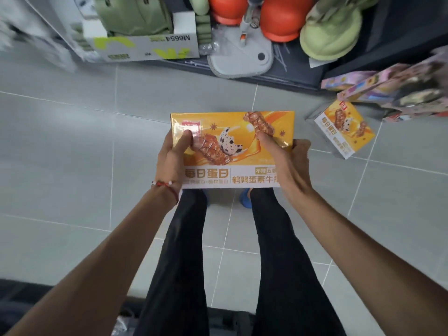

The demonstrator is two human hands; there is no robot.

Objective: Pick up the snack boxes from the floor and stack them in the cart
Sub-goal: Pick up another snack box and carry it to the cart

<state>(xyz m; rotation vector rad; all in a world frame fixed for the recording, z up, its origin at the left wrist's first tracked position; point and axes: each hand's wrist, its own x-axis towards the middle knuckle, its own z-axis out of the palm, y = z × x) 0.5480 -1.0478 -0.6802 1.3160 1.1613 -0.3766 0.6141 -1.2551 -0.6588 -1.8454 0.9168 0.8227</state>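
I hold a yellow-orange snack box (232,151) flat in front of me, above my legs and the grey tiled floor. My left hand (173,155) grips its left edge with the thumb on top. My right hand (286,158) grips its right edge, thumb pressed on the box's face. A second matching yellow snack box (344,128) lies tilted on the floor to the right. Pink and purple boxes (388,93) lie in a heap behind it at the right edge. No cart is clearly in view.
A low dark shelf runs along the top with a white and green carton (145,48), a grey mop head (242,61), orange items (281,18) and green plush items (332,32). Dark objects (36,297) sit at the bottom left edge.
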